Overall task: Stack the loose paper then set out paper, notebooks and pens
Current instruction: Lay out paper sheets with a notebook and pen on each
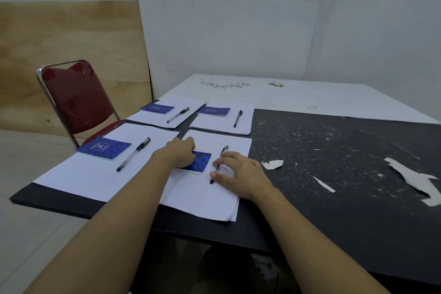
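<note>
Several white paper stacks lie on the black table (pixel 334 198). The near right stack (pixel 202 198) carries a blue notebook (pixel 201 161) and a black pen (pixel 220 162). My left hand (pixel 181 153) rests on the notebook's left part, fingers bent over it. My right hand (pixel 241 174) lies over the pen, thumb and forefinger at its shaft. The near left stack (pixel 95 174) holds a blue notebook (pixel 104 147) and a pen (pixel 133 154). Two far stacks (pixel 167 112) (pixel 224 119) each hold a notebook (pixel 157 108) (pixel 214 111) and a pen (pixel 178 115) (pixel 238 118).
A red chair (pixel 76 100) stands at the table's left side. Torn white paper scraps (pixel 272 164) (pixel 415 179) lie on the black surface to the right. A white tabletop (pixel 310 98) adjoins at the back. Walls close the corner behind.
</note>
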